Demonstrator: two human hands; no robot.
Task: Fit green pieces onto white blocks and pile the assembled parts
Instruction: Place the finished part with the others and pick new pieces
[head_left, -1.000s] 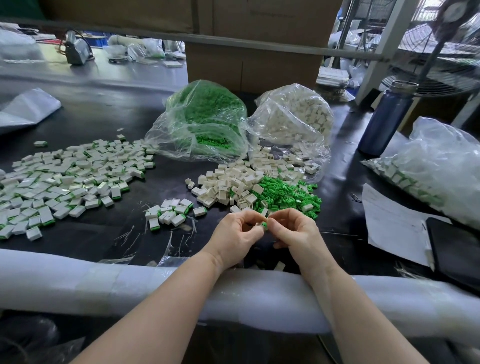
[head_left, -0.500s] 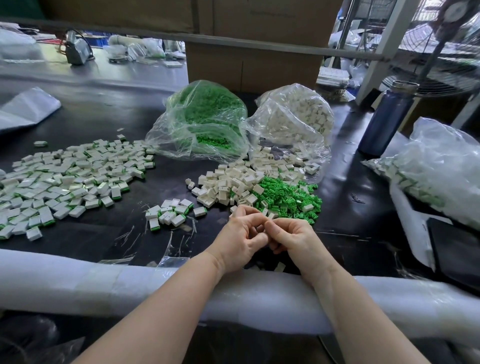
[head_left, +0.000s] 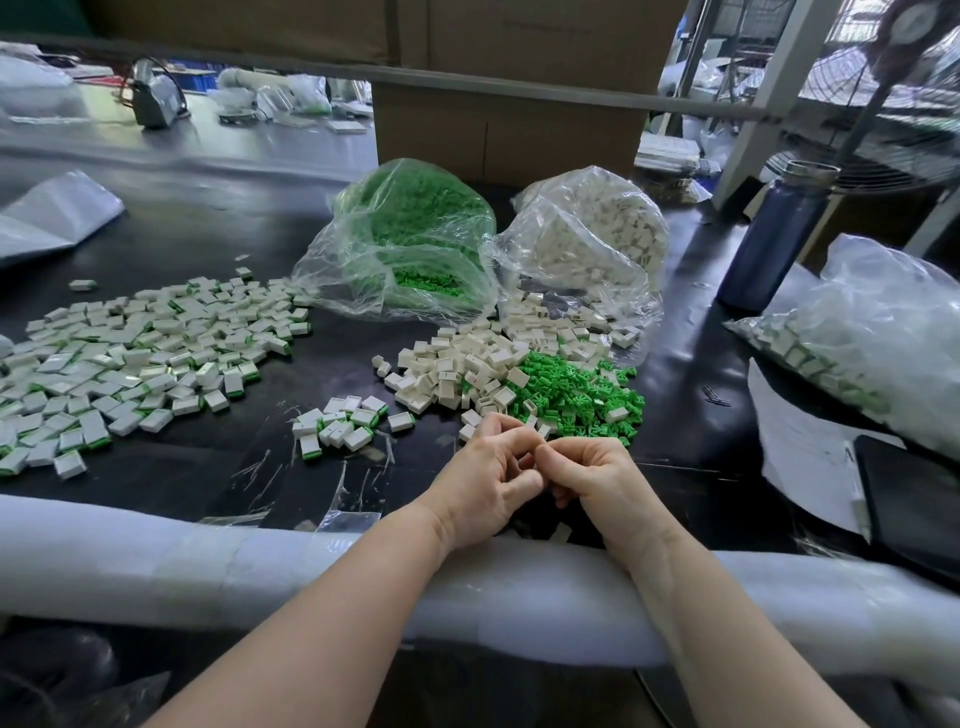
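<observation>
Head view: hands (head_left: 540, 475) pinched together; green pieces (head_left: 576, 392) loosely heaped

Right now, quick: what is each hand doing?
Left hand: fingers curled, pinching something small; the piece itself is hidden.
Right hand: fingers curled against the left's, same hidden piece likely.

Hidden between my fingertips — and cropped at the borders

I can't see what my left hand (head_left: 485, 480) and right hand (head_left: 597, 475) pinch; curled fingers cover it. The assembled pile (head_left: 130, 358) runs off the left edge, the bagged parts (head_left: 872, 332) off the right — the fan (head_left: 893, 93) is blurred and cropped.
</observation>
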